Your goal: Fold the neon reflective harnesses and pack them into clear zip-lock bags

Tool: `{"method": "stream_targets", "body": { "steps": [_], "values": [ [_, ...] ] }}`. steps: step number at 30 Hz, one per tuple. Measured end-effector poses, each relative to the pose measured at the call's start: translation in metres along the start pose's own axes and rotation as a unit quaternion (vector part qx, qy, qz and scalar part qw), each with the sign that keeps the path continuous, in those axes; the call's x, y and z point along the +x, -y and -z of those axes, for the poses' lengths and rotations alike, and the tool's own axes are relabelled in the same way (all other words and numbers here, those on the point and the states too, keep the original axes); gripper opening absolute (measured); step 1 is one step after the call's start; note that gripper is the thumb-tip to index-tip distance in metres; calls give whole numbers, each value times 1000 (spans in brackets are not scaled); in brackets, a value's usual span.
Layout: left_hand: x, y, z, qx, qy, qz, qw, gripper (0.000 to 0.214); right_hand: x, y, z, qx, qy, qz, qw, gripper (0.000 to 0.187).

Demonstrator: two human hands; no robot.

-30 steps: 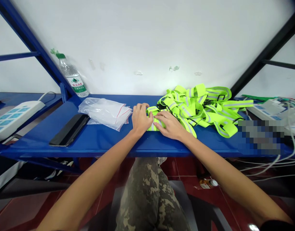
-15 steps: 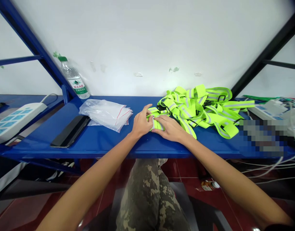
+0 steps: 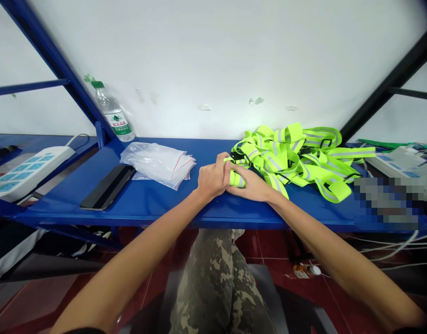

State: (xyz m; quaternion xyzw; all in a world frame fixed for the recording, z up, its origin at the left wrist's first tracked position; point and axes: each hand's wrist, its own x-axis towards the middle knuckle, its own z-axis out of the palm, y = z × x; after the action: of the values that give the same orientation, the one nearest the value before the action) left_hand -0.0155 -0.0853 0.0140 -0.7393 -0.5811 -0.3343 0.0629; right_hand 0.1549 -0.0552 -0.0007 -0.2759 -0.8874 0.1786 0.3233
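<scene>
Between my two hands is a rolled-up reflective strap (image 3: 237,180), neon yellow-green with a silver-grey stripe. My left hand (image 3: 215,177) wraps round its left side, the fingers curled over the top. From the right, my right hand (image 3: 251,184) closes on the same roll, its thumb and fingers along the side. The hands meet over the roll and hide much of it. Just beyond my right hand lies a tangled pile of the same reflective straps (image 3: 296,160) with black buckles; whether the roll still joins the pile is hidden.
Clear zip bags (image 3: 157,162) and a black phone (image 3: 108,188) lie left on the blue table (image 3: 171,204). A water bottle (image 3: 114,113) leans by the wall. Power strips stand at the far left (image 3: 32,169) and right (image 3: 390,162), with cables hanging at the right edge.
My left hand has turned and closed further over the roll, its knuckles now upward. Both hands have shifted slightly right in view, and the whole view has moved a little.
</scene>
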Motion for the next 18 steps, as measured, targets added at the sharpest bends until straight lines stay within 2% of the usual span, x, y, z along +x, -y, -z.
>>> {"method": "stream_targets", "body": {
  "steps": [2,5,12,18],
  "values": [
    [-2,0,0,-12,-25,1,1000,41,1,3,-2,10,14,-32,999,63],
    [-1,-1,1,-26,-56,17,998,41,8,9,-6,18,-16,-82,996,47],
    [12,7,2,-59,-79,58,993,36,25,17,-14,62,-63,-150,985,32],
    [18,20,3,-69,-117,108,985,38,45,21,-29,60,-98,-139,984,25]
  ]
}}
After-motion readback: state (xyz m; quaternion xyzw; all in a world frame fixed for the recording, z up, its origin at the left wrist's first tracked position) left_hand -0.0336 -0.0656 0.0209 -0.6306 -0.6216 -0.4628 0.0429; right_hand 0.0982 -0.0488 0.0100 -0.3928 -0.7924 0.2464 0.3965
